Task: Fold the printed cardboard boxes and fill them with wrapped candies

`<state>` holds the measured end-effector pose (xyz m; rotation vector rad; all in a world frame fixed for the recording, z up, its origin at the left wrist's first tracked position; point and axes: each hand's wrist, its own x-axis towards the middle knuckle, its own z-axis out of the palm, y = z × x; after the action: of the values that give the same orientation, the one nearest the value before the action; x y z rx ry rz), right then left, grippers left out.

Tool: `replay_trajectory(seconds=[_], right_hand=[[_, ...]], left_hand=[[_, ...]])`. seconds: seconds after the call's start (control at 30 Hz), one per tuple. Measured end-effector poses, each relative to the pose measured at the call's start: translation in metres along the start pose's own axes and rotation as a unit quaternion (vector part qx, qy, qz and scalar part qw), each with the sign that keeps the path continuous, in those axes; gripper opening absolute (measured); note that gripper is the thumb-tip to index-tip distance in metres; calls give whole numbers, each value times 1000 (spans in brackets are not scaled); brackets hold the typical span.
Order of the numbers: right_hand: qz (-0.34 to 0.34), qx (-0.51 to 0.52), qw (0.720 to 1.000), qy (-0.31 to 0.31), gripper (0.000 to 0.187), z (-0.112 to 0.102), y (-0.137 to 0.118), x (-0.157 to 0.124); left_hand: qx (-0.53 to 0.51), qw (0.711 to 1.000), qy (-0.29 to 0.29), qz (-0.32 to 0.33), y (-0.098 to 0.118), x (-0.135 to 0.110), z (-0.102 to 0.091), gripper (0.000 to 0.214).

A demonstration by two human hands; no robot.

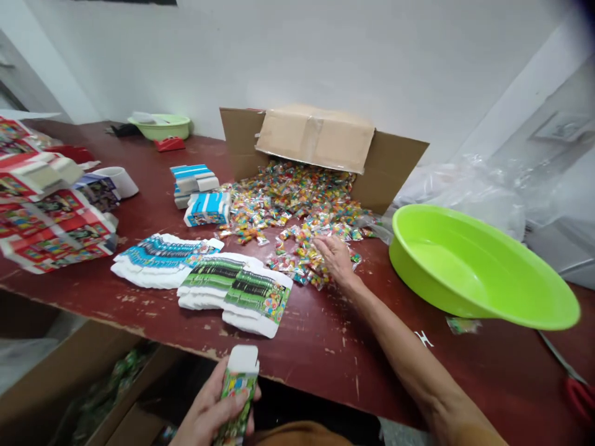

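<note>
- Fingers point(240, 398) of L hand point(210, 414) (head view): wrapped round sm. green box point(238, 382), top flap up, near table point(320, 347) edge.
- R fingers point(322, 244): loosely bent, right at candy pkts point(297, 253); can't tell if any held.
- Flat green boxes point(251, 286): on table, L of R hand point(339, 261).

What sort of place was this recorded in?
Probably a packing workshop: an open cardboard carton sits behind heaped colourful packets, flat green boxes lie overlapping on the worn table, and the left hand holds a green box.
</note>
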<state>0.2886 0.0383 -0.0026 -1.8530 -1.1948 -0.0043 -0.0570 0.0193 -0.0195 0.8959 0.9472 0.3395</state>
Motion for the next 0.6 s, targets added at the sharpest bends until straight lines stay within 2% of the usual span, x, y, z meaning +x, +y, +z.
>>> replay_trajectory(seconds=[0.1,0.2,0.27,0.33,0.4,0.47,0.6], right_hand=[[25,85,996,-28,34,-4,-34,-27],[26,223,962,-157,31,0,-72,-66],[-24,222,952,-210,28,3,-91,-90],[-68,198,949,-235,24,4,-102,-106],[-75,203,943,-253,24,3,-106,-114],[-35,253,931,-260,27,0,-105,-118],[100,380,895,-213,34,-6,-101,-122]], left_hand=[[28,999,-20,32,16,0,25,50],[49,995,-58,68,23,1,43,41],[57,993,-78,73,24,0,52,40],[52,992,-94,71,24,-2,58,41],[35,991,-103,82,23,-4,61,39],[16,989,-103,105,22,-6,63,37],[-3,986,-87,139,21,-11,63,45]])
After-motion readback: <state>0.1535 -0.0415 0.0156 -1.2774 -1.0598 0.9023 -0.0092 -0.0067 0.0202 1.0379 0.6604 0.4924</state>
